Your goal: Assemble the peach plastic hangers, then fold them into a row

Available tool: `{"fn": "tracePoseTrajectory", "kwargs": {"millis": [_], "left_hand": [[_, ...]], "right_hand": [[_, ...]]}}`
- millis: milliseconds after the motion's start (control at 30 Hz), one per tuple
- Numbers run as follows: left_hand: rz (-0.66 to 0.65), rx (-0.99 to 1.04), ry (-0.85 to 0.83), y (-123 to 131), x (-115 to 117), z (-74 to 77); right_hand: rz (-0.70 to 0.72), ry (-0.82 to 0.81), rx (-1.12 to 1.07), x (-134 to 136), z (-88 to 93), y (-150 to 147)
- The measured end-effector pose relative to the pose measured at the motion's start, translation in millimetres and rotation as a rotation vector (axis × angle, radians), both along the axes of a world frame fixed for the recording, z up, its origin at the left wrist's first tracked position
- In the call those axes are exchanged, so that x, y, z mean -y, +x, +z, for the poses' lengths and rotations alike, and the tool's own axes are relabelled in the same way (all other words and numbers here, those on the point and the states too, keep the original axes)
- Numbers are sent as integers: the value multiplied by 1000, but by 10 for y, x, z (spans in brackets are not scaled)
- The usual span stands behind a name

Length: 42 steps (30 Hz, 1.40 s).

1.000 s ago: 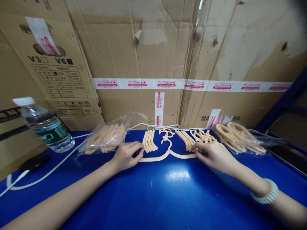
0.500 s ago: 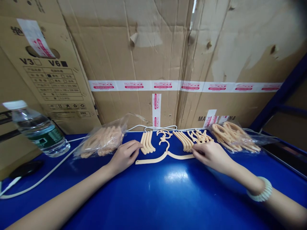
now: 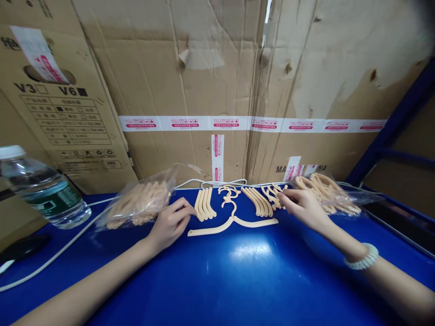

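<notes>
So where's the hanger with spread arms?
Low-centre in the head view: the hanger lies between the left hand and right hand, in front of the two rows of strips.

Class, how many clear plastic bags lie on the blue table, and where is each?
2: the left bag lies beyond the left hand; the right bag lies beyond the right hand. Others may be hidden.
</notes>
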State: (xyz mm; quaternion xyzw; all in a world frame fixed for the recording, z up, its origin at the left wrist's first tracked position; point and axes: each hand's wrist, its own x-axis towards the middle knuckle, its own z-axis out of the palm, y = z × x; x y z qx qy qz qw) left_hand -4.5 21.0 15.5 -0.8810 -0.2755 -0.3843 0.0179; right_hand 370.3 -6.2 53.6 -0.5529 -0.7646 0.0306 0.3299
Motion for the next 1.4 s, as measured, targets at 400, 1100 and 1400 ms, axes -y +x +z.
{"fn": "tracePoseTrajectory", "kwargs": {"millis": [400,1100,1400], "left_hand": [[42,-31,30,21,11,-6],[1,-118,-27,35,-36,-52],[20,-246,-22,19,-45,-9]], "right_hand": [[183,-40,116,-33,-178,-450],[409,-41,449,-1048,-53,-693],[385,-73,-6,-972,56,-579]]}}
